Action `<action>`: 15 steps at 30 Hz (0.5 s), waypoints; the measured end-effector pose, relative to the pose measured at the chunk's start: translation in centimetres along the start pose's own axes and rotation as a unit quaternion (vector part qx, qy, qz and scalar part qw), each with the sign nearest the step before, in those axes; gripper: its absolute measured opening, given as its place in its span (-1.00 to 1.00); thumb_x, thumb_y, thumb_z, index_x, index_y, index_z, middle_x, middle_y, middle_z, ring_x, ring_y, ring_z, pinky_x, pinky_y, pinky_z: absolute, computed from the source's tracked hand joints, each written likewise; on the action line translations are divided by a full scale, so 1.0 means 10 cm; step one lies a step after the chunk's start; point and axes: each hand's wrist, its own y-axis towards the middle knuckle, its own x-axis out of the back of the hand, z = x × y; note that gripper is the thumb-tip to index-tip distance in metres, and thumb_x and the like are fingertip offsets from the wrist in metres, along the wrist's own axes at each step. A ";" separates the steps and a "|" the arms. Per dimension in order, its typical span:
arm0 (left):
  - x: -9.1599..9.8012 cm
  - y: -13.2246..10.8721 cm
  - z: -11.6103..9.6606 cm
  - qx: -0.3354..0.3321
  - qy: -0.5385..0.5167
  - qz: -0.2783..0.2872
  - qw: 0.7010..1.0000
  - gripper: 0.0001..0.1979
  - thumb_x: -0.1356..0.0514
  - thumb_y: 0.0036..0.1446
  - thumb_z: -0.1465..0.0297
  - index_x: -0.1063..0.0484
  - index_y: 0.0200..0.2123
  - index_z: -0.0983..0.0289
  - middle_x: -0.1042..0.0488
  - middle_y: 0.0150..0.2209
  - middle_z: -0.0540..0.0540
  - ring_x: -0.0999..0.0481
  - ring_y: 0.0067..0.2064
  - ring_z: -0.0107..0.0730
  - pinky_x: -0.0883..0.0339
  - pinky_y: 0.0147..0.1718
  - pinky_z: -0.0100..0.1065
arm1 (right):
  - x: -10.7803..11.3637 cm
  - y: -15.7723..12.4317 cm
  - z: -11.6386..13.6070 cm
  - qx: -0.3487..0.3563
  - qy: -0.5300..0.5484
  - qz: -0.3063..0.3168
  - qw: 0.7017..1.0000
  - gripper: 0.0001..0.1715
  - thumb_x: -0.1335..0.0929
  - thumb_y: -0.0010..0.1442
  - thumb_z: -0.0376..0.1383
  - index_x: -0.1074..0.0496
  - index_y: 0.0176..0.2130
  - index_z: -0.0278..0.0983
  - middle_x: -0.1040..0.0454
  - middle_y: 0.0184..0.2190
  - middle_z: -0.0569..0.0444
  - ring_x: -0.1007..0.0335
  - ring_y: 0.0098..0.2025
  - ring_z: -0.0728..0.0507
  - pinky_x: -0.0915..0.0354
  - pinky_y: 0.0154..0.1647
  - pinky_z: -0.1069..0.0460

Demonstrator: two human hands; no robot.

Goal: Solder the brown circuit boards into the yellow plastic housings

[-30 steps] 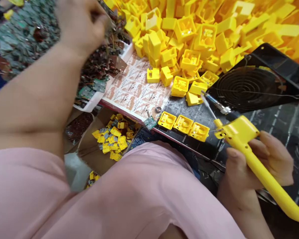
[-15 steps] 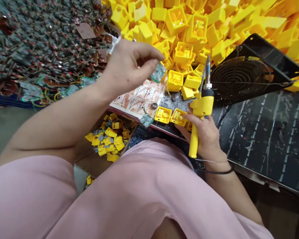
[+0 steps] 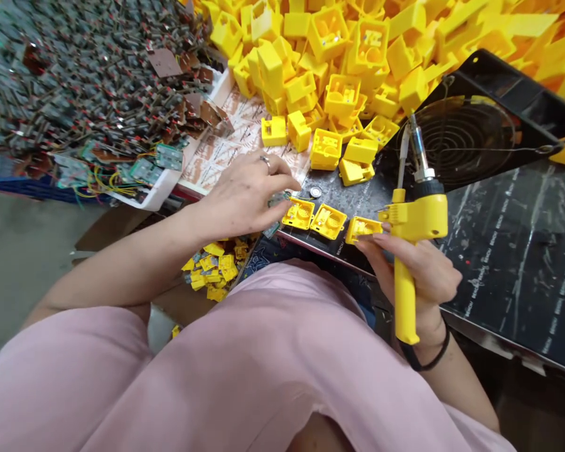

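Three yellow casings in a row along the counter's (image 3: 503,251) near edge: left casing (image 3: 298,215) and middle casing (image 3: 328,221) nearly touching, right casing (image 3: 364,228) set slightly apart. Left hand (image 3: 240,191) is nearest the left casing, just left of it, fingers half curled over a circuit board (image 3: 272,231); can't tell if it's gripped. Right hand (image 3: 424,270) is closed round the soldering gun (image 3: 419,216), handle roughly upright in view, tip pointing away from the body, fingertips at the right casing.
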 end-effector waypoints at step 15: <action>-0.21 0.27 -0.03 -0.160 0.131 0.024 0.978 -0.67 -0.01 0.35 0.45 -0.58 -0.28 0.23 -0.59 -0.38 0.06 -0.55 -0.28 -0.25 -0.38 -0.08 -0.13 | 0.09 -0.22 -0.08 -0.032 0.038 -0.029 0.998 -0.62 -0.47 0.33 -0.20 -0.53 0.11 -0.22 -0.62 -0.40 0.17 -0.55 -0.43 0.00 -0.45 -0.30 0.12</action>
